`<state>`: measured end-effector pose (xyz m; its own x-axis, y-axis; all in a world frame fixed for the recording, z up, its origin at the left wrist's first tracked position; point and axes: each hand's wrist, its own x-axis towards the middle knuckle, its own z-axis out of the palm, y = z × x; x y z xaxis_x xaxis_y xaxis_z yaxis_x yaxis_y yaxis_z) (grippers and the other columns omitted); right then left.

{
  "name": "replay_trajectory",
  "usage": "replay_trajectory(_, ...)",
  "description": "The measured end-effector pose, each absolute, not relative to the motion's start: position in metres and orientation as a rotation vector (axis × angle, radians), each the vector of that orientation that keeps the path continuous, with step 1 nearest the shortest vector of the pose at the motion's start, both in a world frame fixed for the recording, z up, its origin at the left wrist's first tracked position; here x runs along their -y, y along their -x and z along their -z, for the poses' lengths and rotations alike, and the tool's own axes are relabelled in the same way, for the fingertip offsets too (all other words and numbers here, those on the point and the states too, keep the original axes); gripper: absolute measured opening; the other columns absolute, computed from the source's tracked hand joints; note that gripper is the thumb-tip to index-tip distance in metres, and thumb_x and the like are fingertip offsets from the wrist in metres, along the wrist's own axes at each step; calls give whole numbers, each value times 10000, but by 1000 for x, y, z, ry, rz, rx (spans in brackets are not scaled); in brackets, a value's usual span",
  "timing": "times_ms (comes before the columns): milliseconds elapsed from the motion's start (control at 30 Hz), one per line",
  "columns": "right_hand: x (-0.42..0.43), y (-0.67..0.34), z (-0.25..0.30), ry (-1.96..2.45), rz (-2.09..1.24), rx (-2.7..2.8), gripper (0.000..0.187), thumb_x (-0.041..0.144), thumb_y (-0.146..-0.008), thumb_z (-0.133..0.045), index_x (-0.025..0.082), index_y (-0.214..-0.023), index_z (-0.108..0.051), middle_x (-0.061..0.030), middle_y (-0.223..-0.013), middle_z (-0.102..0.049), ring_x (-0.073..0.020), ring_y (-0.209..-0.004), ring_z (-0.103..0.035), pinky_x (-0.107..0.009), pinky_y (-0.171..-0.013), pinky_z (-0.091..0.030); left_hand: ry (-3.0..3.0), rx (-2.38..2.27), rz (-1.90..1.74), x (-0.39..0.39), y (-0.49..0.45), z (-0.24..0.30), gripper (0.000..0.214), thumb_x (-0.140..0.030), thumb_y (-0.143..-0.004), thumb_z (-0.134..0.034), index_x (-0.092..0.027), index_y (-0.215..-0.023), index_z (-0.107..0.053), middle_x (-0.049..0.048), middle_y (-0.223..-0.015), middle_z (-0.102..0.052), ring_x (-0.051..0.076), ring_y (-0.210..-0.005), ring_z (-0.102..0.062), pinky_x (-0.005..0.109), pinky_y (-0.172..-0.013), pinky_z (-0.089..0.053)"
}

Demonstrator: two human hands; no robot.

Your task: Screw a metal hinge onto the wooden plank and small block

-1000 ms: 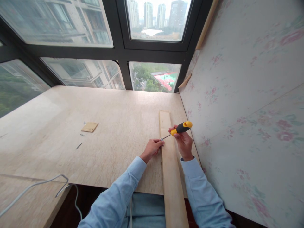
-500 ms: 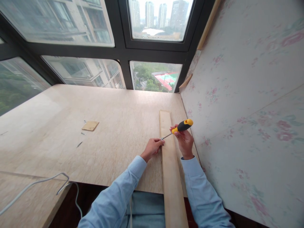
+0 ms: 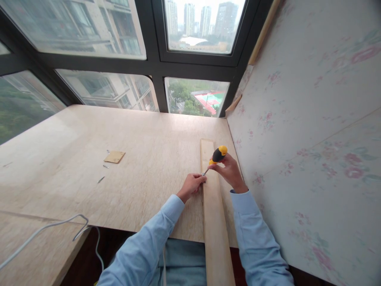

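Observation:
A long pale wooden plank (image 3: pixel 212 214) lies on the marble-look table (image 3: pixel 127 159), running toward me along the right side. My right hand (image 3: pixel 229 171) is closed round a yellow-and-black screwdriver (image 3: pixel 216 156), whose tip points down at the plank's left edge. My left hand (image 3: pixel 192 186) rests on the table against that edge, fingers pinched at a small metal screw (image 3: pixel 203 175) under the tip.
A small thin wooden square (image 3: pixel 114 157) and a few loose screws (image 3: pixel 101 179) lie on the table at the left. A white cable (image 3: pixel 44 230) loops at the near left edge. A floral-papered wall (image 3: pixel 297 119) stands close on the right; windows (image 3: pixel 196 26) are behind.
My right hand has swung the screwdriver handle leftward and more upright over the plank. My left hand has stayed at the screw.

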<state>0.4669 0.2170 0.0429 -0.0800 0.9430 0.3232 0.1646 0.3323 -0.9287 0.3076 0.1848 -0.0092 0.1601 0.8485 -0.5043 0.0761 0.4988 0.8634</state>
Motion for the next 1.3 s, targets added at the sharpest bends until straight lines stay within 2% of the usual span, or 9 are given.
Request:
replay_trajectory(133,-232,-471,-52,1132,-905,1582,461,368,-461,-930,199,-810,-682,-7,-731,-663,-180,-690,-594,-322,-695,-534,-905,-1308,-685,-185,-307,10,200,-237,-846,-581,-120,-684,-581,-68,-399,-376,42,-304,-285,189,-337,-175)
replay_trajectory(267,-232,-474,-63,912,-1265,1549,569,344,-666,-844,233,-1171,-607,-59,-1097,-686,-213,-1036,-633,-384,-930,-510,-910,-1283,-705,-185,-307,14,195,-241,-843,-577,-122,-688,-574,-70,-408,-374,44,-305,-282,191,-332,-165)
replay_trajectory(400,-225,-480,-81,773,-1536,1619,594,240,-731,-791,270,-1269,-542,-67,-1322,-602,-199,-1244,-554,-425,-1070,-427,-891,-1292,-722,-185,-308,15,190,-243,-837,-580,-123,-691,-564,-70,-433,-384,36,-315,-285,185,-329,-165)
replay_trajectory(533,-230,-485,-90,787,-1575,1719,487,267,-729,-787,233,-1182,-610,-76,-1167,-687,-235,-1141,-628,-451,-992,-491,-897,-1289,-730,-185,-309,16,180,-241,-828,-586,-122,-694,-565,-68,-448,-396,33,-320,-292,184,-328,-166)
replay_trajectory(733,-240,-482,-84,1109,-1028,1851,431,452,-575,-871,182,-797,-619,-70,-840,-726,-252,-808,-690,-396,-758,-558,-889,-1282,-745,-184,-309,16,177,-237,-835,-575,-121,-701,-575,-72,-437,-391,33,-311,-286,186,-331,-165)
replay_trajectory(867,-241,-478,-81,1164,-868,1889,583,497,-584,-862,215,-990,-553,-43,-856,-699,-232,-790,-669,-380,-732,-552,-899,-1299,-750,-184,-309,18,188,-249,-834,-578,-120,-697,-578,-70,-430,-388,35,-314,-290,187,-335,-158)
replay_trajectory(1067,-232,-491,-84,785,-1245,2022,663,413,-851,-673,292,-1398,-318,-112,-1381,-531,-232,-1260,-534,-437,-1001,-493,-874,-1309,-785,-183,-311,19,176,-262,-817,-593,-113,-724,-596,-67,-449,-411,35,-320,-288,191,-337,-166)
replay_trajectory(1167,-229,-498,-88,747,-1389,2071,533,395,-882,-634,292,-1361,-422,-104,-1406,-526,-230,-1269,-536,-426,-1009,-494,-873,-1325,-796,-183,-312,19,177,-271,-806,-602,-109,-735,-607,-66,-454,-414,35,-328,-291,189,-340,-168)
replay_trajectory(1300,-234,-491,-88,1004,-1212,1911,485,470,-716,-782,203,-1090,-624,-96,-1039,-728,-253,-961,-696,-421,-874,-561,-909,-1366,-820,-182,-313,20,200,-293,-795,-614,-99,-754,-640,-60,-467,-424,35,-339,-301,187,-346,-180)
